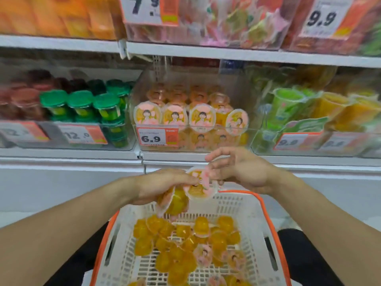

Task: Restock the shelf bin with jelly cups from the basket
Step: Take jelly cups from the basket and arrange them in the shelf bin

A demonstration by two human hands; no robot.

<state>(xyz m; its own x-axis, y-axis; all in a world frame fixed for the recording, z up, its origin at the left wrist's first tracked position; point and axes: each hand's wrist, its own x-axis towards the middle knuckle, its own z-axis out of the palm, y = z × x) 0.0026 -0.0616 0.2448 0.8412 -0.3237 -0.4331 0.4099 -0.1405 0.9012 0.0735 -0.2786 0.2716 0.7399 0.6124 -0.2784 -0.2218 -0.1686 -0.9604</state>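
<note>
Centrally, the left hand (162, 186) grips 2 jelly cups (185, 193) above the basket (243, 213); the right hand (237, 170) hovers beside them, fingers loosely spread

Both forearms are bare up to the frame edge, so no sleeve is visible. The left hand (162, 185) and the right hand (241, 170) wear no glove, ring or watch. Low beside the arms there is dark cloth (299, 256), black, possibly trousers; the picture is blurred there.
</note>
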